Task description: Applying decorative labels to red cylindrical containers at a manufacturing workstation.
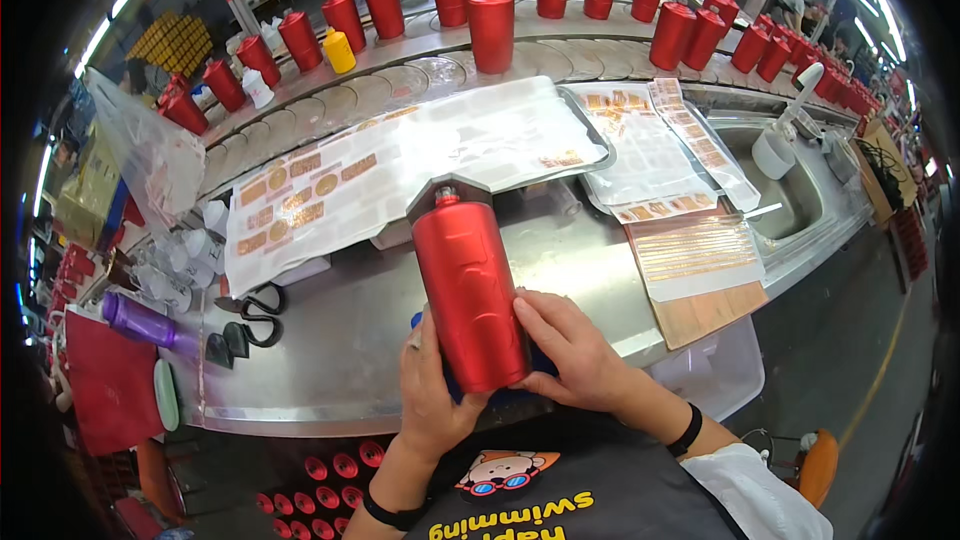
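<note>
A glossy red bottle (468, 285) with a narrow metal neck and raised shapes on its side is held in front of me, tilted with its neck away. My left hand (432, 390) is closed around its lower left side. On the lower right side, my right hand (575, 348) grips it, thumb and fingers against the wall. Just beyond the neck lies a white sheet with gold decals (400, 155). The palm sides of both hands are hidden by the bottle.
Several similar bottles stand along the curved conveyor (385, 85) beyond the table, with a yellow bottle (339, 51) among them. To the right are a decal tray (650, 155), a wooden board (705, 312) and a sink (805, 202). Scissors (262, 315) and a purple bottle (138, 319) lie left.
</note>
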`<state>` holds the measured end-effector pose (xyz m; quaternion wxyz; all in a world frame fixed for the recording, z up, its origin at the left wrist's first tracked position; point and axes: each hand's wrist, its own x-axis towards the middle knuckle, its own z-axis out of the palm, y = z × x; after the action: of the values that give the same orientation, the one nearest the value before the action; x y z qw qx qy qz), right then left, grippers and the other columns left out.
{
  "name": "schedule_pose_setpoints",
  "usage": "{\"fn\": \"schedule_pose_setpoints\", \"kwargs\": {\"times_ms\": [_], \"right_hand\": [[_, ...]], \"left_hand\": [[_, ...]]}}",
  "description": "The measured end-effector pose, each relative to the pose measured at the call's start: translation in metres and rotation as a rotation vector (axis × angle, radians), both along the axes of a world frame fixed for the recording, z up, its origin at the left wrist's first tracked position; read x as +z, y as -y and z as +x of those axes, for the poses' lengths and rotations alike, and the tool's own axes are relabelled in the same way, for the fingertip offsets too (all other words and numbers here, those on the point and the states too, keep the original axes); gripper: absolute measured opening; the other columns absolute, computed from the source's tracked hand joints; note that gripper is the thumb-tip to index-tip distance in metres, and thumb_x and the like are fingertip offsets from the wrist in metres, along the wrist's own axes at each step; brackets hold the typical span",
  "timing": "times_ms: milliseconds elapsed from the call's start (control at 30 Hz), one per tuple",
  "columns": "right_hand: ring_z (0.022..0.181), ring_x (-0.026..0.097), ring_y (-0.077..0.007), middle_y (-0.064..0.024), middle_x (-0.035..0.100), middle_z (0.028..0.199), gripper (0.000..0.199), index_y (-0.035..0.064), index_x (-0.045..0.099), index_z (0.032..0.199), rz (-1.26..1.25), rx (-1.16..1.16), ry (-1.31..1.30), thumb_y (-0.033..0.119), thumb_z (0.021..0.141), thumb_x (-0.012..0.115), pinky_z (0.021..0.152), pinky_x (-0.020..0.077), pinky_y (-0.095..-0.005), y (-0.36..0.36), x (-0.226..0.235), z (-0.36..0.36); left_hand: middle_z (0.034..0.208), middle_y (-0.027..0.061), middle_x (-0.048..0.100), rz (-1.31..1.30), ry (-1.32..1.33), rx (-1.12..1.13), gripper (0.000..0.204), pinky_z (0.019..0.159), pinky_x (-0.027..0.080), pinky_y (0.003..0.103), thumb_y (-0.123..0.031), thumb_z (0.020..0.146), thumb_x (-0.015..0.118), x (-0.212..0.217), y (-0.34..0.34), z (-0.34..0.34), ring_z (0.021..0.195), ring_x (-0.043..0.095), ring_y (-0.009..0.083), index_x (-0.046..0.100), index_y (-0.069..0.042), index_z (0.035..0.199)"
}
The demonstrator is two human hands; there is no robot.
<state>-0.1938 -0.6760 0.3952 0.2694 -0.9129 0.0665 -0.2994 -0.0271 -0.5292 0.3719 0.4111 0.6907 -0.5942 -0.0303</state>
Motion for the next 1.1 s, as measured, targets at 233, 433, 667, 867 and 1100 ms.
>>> {"fn": "schedule_pose_setpoints", "kwargs": {"times_ms": [233, 433, 667, 867, 1100], "right_hand": [[0.119, 0.048, -0.0408, -0.0258, 0.045, 0.133, 0.083, -0.0034, 0.04, 0.137, 0.016, 0.041, -0.015, 0.023, 0.069, 0.08, 0.1, 0.041, -0.0465, 0.006, -0.001, 0.0], [0.119, 0.048, -0.0415, -0.0263, 0.044, 0.134, 0.082, -0.0024, 0.04, 0.138, 0.057, 0.045, -0.007, 0.023, 0.07, 0.079, 0.1, 0.0406, -0.0468, 0.006, -0.007, -0.001], [0.121, 0.047, -0.0422, -0.0269, 0.043, 0.135, 0.081, -0.0016, 0.039, 0.138, 0.067, 0.084, -0.012, 0.025, 0.072, 0.078, 0.1, 0.0401, -0.0474, 0.011, -0.007, 0.0], [0.119, 0.05, -0.0404, -0.0235, 0.046, 0.135, 0.061, 0.0027, 0.047, 0.132, -0.002, 0.072, -0.005, 0.016, 0.077, 0.071, 0.094, 0.0448, -0.046, 0.034, 0.004, -0.03], [0.118, 0.054, -0.0355, -0.0193, 0.054, 0.13, 0.044, 0.0056, 0.062, 0.118, -0.306, -0.271, -0.087, -0.011, 0.077, 0.057, 0.096, 0.0468, -0.0387, 0.156, 0.06, -0.098]], "left_hand": [[0.137, 0.0295, 0.041, -0.026, 0.008, 0.02, 0.103, 0.102, 0.035, 0.048, -0.044, 0.078, 0.074, 0.003, 0.006, -0.002, 0.121, 0.046, 0.0442, 0.016, 0.01, 0.145], [0.139, 0.0264, 0.04, 0.021, -0.092, -0.002, 0.103, 0.106, 0.033, 0.045, -0.045, 0.08, 0.073, -0.007, 0.004, 0.0, 0.126, 0.044, 0.0395, 0.014, 0.007, 0.147], [0.146, 0.0258, 0.033, 0.065, -0.175, 0.004, 0.102, 0.11, 0.028, 0.042, -0.058, 0.085, 0.06, -0.001, 0.002, 0.0, 0.135, 0.036, 0.0372, 0.013, 0.007, 0.148], [0.143, 0.029, 0.037, -0.015, -0.245, -0.012, 0.107, 0.111, 0.026, 0.044, -0.059, 0.081, 0.064, -0.011, 0.004, -0.002, 0.131, 0.04, 0.0417, 0.013, 0.007, 0.148], [0.149, 0.0265, 0.029, 0.018, -0.264, 0.097, 0.108, 0.112, 0.023, 0.042, -0.064, 0.08, 0.062, -0.011, -0.002, -0.002, 0.138, 0.032, 0.0362, 0.017, 0.007, 0.148]]}}
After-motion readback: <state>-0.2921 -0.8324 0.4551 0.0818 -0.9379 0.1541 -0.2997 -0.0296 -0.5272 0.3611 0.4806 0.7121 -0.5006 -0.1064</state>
